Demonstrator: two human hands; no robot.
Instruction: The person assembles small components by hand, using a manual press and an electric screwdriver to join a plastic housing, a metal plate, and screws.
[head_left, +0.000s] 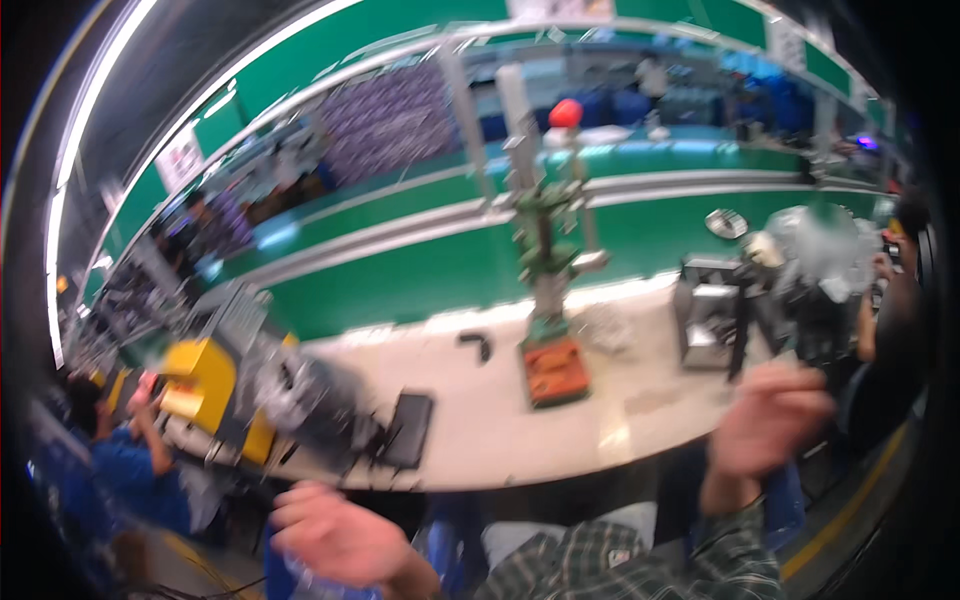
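My left hand [340, 535] hangs below the front edge of the workbench [490, 440], nearest to a flat black case [408, 430]. Motion smears its fingers, and nothing shows clearly in them. Further right, my right hand [770, 425] is raised at the bench's right end, by a grey metal box-like device [708, 315]. Its fingers look bent but are blurred too. Between the hands, toward the back of the bench, stands a green hand press [545, 250] with an orange base [555, 372] and a red ball knob [565, 113].
A small black bent piece [477, 346] and crumpled clear plastic [605, 328] lie on the bench. Plastic-wrapped things [300, 390] sit left beside a yellow-grey machine [205, 385]. A bag-covered black thing [820, 265] stands right. A person in blue [125, 465] works left; another person [895, 320] is right.
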